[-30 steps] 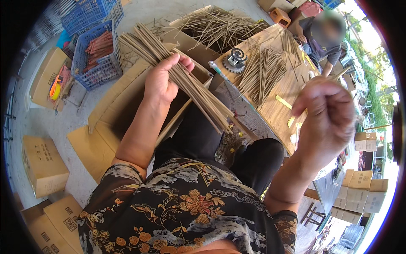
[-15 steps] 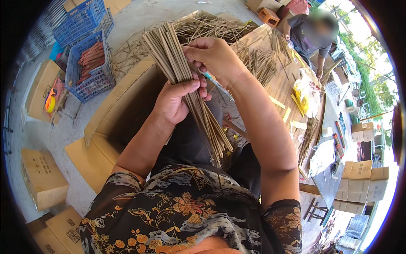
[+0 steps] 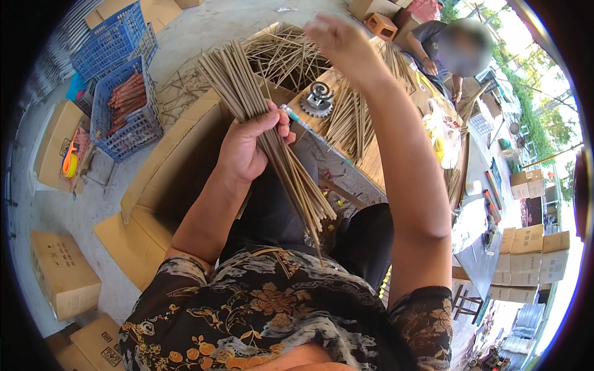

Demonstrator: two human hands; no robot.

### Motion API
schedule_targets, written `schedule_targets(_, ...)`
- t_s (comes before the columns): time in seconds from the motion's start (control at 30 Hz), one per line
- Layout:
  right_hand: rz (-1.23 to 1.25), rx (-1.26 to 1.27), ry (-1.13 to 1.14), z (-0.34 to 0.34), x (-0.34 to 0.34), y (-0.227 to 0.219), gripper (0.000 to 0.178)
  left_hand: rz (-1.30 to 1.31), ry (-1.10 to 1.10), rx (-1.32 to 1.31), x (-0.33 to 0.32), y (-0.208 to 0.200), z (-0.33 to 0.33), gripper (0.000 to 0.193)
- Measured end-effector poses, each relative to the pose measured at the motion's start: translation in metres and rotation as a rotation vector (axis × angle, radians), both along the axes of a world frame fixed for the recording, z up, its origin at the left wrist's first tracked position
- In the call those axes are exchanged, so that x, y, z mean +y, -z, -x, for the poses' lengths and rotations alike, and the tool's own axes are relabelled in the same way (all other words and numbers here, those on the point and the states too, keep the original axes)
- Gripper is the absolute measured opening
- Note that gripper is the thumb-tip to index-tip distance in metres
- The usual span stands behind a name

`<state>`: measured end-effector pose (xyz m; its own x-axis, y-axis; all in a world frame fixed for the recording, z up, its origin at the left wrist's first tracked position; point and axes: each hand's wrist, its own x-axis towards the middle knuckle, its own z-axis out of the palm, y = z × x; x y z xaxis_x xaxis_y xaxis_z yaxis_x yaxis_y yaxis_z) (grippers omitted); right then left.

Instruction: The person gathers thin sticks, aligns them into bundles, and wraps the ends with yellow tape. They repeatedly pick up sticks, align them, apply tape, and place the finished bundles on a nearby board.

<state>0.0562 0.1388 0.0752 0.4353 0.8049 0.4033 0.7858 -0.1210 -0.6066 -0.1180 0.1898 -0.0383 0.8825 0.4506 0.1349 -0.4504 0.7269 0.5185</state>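
Note:
A bundle of thin brown sticks (image 3: 286, 167) slants across my lap, its upper end leaning to the left. My left hand (image 3: 247, 145) is wrapped round the middle of it, thumb on top. My right hand (image 3: 339, 42) is raised away from the bundle, above the far end of the wooden table (image 3: 371, 164); its fingers are smeared by motion. Below that hand, several loose sticks (image 3: 351, 127) lie on the table beside a dark metal coil on a toothed disc (image 3: 318, 101).
An open cardboard box (image 3: 167, 157) stands left of my knees. Beyond it, a carton (image 3: 267, 38) holds a heap of sticks. Blue crates (image 3: 129, 117) with reddish bundles stand at the left. Another person (image 3: 433, 52) is at the table's far right, near a plastic bag (image 3: 450, 139).
My right hand has left the bundle and moved up and to the right. The coil on the table has come into sight. My left hand still grips the sticks.

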Motion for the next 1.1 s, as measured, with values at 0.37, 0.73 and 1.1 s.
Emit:
schedule_targets(0.37, 0.275, 1.119, -0.359, 0.083, -0.128, 0.105, 0.040, -0.035, 0.131, 0.030, -0.008, -0.005, -0.020, 0.031)
schedule_targets(0.73, -0.197, 0.768, 0.046, 0.052, -0.191, 0.093, 0.045, -0.424, 0.206, -0.154, -0.098, -0.079, -0.106, 0.017)
schedule_targets(1.1, -0.393, 0.643, 0.196, -0.076, -0.230, 0.138, 0.034, -0.723, 0.371, -0.193, -0.166, -0.059, -0.225, 0.031)
